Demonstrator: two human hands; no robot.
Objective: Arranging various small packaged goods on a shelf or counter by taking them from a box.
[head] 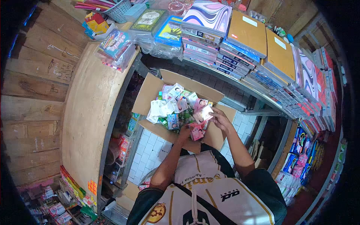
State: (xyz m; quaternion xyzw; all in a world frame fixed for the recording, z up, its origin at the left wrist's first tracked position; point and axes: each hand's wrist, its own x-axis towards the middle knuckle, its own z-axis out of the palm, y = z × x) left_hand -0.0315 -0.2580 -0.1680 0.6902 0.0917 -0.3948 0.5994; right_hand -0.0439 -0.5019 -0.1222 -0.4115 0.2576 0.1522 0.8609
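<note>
An open cardboard carton (159, 134) stands before me, heaped with small boxes and packets. My right hand (220, 118) holds a white and pink packet (203, 114) by its right edge, above the carton's right side. Low in the carton, my left hand (184, 133) is at the left edge of a pink soap box (197, 133) and appears to grip it; its fingertips are partly hidden. A blue and white soap box (173, 121) lies left of that hand. Crumpled white packets (162, 108) and a small green bottle (160, 95) lie farther left among the heap.
A wooden counter (87, 112) runs along my left, with packaged books (116, 45) on its far end. Tall stacks of notebooks (247, 33) line the shelf ahead and to the right. White tiles (147, 143) show around the carton. Packaged goods (299, 157) fill the right side.
</note>
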